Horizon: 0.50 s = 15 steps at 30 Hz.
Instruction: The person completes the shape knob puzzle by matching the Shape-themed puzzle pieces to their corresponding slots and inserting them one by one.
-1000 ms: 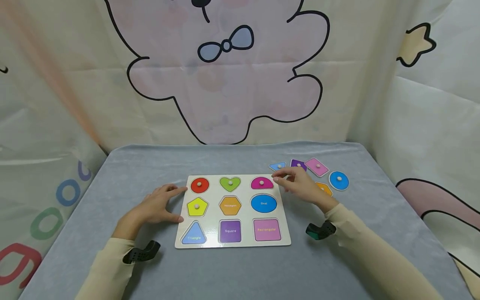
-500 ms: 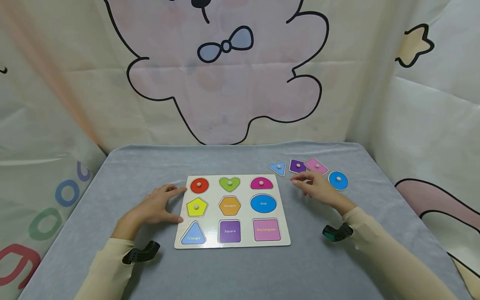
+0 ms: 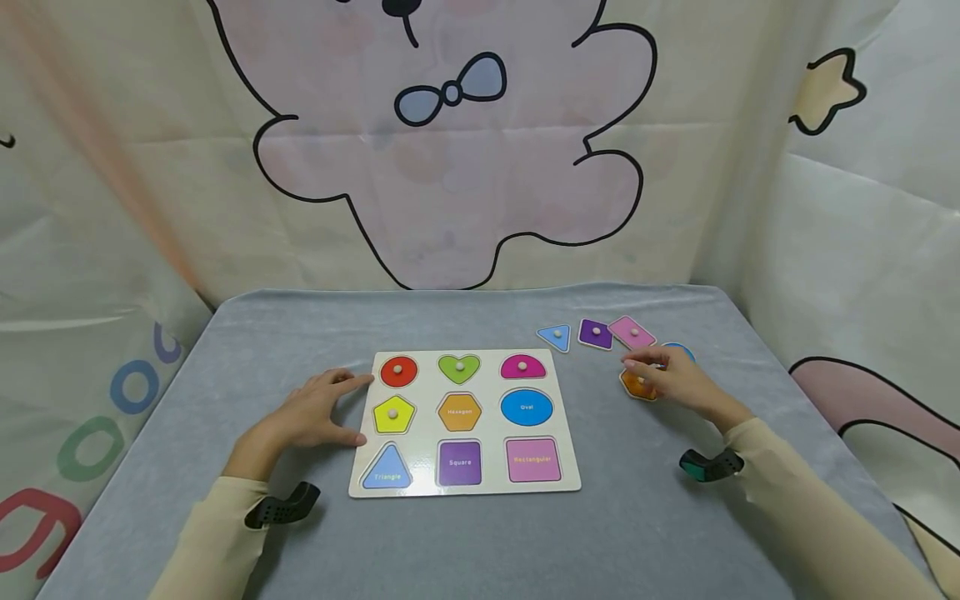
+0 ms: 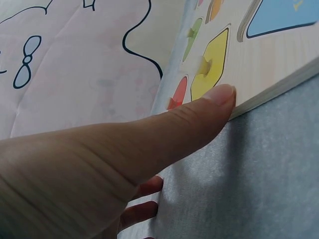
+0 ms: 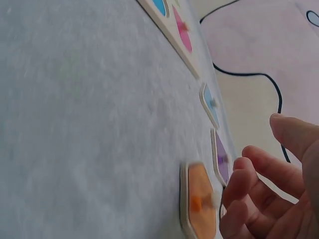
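Observation:
A white shape-puzzle board (image 3: 426, 450) lies on the table. My left hand (image 3: 311, 408) rests at its left edge with thumb and fingers extended; in the left wrist view the thumb (image 4: 199, 117) touches the board beside the yellow pentagon piece (image 4: 214, 64). To the board's right, my right hand (image 3: 678, 379) hovers over the orange hexagon piece (image 3: 637, 386), partly covering it. In the right wrist view the thumb stands apart from the bent fingers (image 5: 239, 184), and the hexagon's knob (image 5: 216, 199) is not between them. A blue piece (image 3: 684, 348) is mostly hidden behind this hand.
Beyond the right hand lie a light-blue triangle piece (image 3: 556, 337), a purple square piece (image 3: 594, 335) and a pink rectangle piece (image 3: 633, 327). Knobbed red circle (image 3: 399, 372), green heart (image 3: 459, 370) and magenta half-circle (image 3: 522, 367) pieces sit in the board. Other recesses show printed words.
My right hand has moved right, from the board's upper right corner to over the orange hexagon piece, now covering most of the blue piece. The left hand and board have stayed put.

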Motion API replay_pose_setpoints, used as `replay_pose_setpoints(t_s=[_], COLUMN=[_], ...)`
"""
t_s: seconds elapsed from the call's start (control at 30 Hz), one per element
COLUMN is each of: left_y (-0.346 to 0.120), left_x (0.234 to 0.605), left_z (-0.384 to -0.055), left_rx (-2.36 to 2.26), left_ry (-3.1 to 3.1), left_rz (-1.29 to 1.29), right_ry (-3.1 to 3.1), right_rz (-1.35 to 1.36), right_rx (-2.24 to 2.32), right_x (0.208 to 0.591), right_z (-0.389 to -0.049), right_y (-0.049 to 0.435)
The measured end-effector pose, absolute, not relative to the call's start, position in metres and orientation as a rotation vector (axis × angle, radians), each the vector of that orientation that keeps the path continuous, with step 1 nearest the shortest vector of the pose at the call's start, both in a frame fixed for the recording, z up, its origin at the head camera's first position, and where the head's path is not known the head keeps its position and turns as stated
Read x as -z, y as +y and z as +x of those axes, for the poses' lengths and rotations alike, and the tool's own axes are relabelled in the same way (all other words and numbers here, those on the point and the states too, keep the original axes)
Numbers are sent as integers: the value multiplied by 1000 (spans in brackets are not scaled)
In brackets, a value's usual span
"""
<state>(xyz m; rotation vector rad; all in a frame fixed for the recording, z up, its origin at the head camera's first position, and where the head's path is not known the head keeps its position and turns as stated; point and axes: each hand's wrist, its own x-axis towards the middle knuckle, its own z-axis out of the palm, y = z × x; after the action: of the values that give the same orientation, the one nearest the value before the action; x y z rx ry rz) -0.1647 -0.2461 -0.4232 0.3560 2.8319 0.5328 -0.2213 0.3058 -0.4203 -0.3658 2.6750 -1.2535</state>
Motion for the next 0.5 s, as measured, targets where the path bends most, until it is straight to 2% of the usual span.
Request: replay_pose_setpoints(t_s=[0.5], left_y=[-246], left_x=[425], left_z=[-165], left_rx=[-541], left_ry=[2834], left_rz=[350], right_ry=[2682], right_rz=[-327], right_rx=[1195], right_x=[433], right_z=[-220], right_y=[339])
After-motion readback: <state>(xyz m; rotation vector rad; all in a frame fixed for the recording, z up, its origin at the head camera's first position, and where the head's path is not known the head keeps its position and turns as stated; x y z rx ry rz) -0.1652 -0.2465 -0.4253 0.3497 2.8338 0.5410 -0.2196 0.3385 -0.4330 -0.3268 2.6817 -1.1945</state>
